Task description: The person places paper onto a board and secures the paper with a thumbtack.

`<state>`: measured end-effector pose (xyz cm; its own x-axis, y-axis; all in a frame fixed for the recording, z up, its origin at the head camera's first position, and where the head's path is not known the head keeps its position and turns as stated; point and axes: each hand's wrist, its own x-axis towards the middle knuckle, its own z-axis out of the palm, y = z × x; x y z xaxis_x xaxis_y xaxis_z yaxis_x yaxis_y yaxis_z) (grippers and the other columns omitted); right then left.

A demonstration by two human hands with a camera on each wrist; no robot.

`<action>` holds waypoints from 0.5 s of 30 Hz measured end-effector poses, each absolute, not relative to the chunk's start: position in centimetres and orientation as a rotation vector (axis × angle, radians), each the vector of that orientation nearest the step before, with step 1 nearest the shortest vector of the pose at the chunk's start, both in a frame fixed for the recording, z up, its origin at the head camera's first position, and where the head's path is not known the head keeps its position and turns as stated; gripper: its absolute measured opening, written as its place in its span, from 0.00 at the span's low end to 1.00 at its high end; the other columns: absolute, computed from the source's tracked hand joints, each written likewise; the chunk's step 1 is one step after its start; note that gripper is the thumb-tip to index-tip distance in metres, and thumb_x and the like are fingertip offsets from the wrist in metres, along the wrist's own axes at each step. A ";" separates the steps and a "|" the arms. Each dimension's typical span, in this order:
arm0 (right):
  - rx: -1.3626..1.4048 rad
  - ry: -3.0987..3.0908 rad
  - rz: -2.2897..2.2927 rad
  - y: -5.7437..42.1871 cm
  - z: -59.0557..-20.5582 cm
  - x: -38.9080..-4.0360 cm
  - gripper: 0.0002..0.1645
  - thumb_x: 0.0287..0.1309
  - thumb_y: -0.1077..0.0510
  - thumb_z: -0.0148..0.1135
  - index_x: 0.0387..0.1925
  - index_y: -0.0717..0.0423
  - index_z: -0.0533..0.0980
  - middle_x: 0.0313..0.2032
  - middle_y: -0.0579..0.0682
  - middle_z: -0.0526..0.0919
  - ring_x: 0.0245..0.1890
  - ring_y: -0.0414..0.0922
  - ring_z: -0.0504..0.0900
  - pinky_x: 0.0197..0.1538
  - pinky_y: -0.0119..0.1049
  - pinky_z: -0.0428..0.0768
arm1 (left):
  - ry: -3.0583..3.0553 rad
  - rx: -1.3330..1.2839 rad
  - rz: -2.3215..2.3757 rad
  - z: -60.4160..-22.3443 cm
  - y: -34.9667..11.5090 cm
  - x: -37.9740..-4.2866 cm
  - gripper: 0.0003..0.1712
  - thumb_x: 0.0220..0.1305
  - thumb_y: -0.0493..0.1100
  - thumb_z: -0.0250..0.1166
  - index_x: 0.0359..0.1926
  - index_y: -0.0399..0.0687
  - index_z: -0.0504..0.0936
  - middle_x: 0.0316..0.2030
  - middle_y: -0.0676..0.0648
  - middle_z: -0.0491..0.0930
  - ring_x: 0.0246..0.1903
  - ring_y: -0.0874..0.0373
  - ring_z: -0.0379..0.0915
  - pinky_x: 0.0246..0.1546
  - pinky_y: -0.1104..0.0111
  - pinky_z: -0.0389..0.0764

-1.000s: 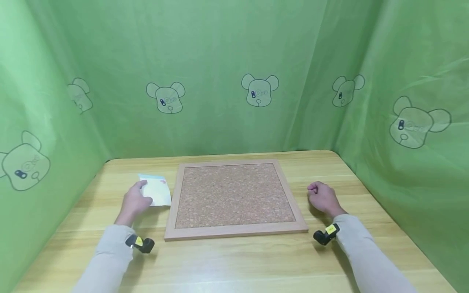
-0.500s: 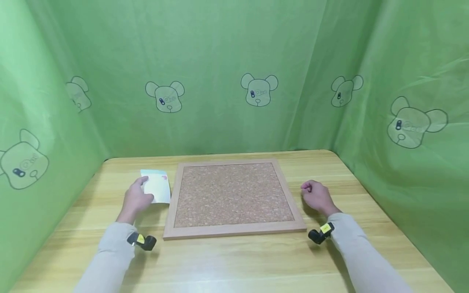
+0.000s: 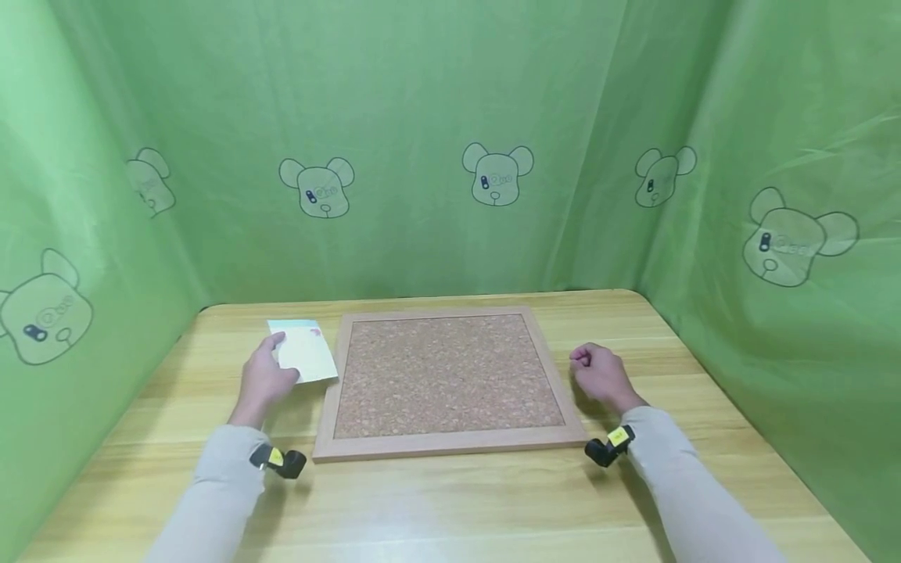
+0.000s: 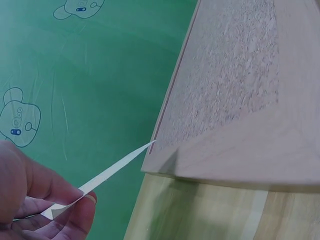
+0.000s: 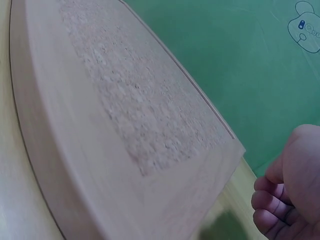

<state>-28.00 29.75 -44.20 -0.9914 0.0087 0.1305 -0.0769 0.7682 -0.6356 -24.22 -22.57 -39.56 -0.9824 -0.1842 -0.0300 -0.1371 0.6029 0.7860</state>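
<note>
My left hand (image 3: 266, 377) pinches a white sheet of paper (image 3: 306, 353) by its left edge, thumb against fingers. A pale blue band runs along the paper's top, with a small pink mark near the upper right. Seen almost edge-on in the left wrist view, the paper (image 4: 112, 171) is raised above the table. In the head view its right corner overlaps the left frame of a cork board (image 3: 450, 375). The right hand (image 3: 600, 374) is just off the board's right side, fingers curled in; nothing shows in it, though its palm is partly hidden.
The board lies flat on a wooden table (image 3: 422, 508), its light wood frame around the cork. Green curtains (image 3: 401, 250) printed with bear heads surround the table at the back and sides. Each wrist bears a small black camera (image 3: 285, 462).
The left hand has lifted the paper and shifted it slightly right, to the board's edge. The right hand has moved left, closer to the board, with its fingers still curled.
</note>
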 end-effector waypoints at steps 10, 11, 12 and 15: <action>0.081 -2.821 1.013 28.9 -44.0 -28.0 0.10 0.59 0.65 0.52 0.40 0.67 0.76 0.31 0.55 0.79 0.34 0.51 0.77 0.38 0.41 0.77 | -2.776 0.255 -1.408 -40.1 -21.2 -24.8 0.48 0.51 0.25 0.58 0.74 0.39 0.50 0.67 0.27 0.57 0.16 0.61 0.61 0.18 0.71 0.72; 0.077 -2.821 1.014 28.8 -43.9 -28.0 0.10 0.59 0.65 0.53 0.40 0.67 0.76 0.31 0.55 0.79 0.33 0.50 0.77 0.38 0.40 0.76 | -2.777 0.252 -1.416 -40.0 -21.0 -24.8 0.48 0.51 0.25 0.58 0.74 0.39 0.50 0.65 0.27 0.59 0.16 0.61 0.61 0.18 0.71 0.72; 0.077 -2.823 1.020 28.7 -43.9 -28.0 0.10 0.59 0.65 0.53 0.40 0.67 0.76 0.31 0.55 0.79 0.33 0.50 0.77 0.37 0.40 0.76 | -2.776 0.252 -1.424 -40.0 -20.8 -24.9 0.49 0.51 0.25 0.58 0.74 0.39 0.51 0.65 0.27 0.60 0.16 0.61 0.61 0.18 0.71 0.72; 0.069 -2.828 1.031 28.4 -43.8 -28.0 0.10 0.60 0.65 0.53 0.41 0.67 0.76 0.31 0.54 0.79 0.33 0.49 0.77 0.37 0.38 0.76 | -2.780 0.244 -1.434 -40.0 -20.3 -25.0 0.49 0.50 0.24 0.58 0.74 0.39 0.51 0.58 0.27 0.66 0.16 0.61 0.61 0.18 0.71 0.72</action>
<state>-27.98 28.42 -43.82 -0.9905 0.0019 0.1377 -0.0872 0.7655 -0.6375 -25.02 -20.27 -40.03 -0.9879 -0.1401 -0.0671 -0.1359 0.5702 0.8102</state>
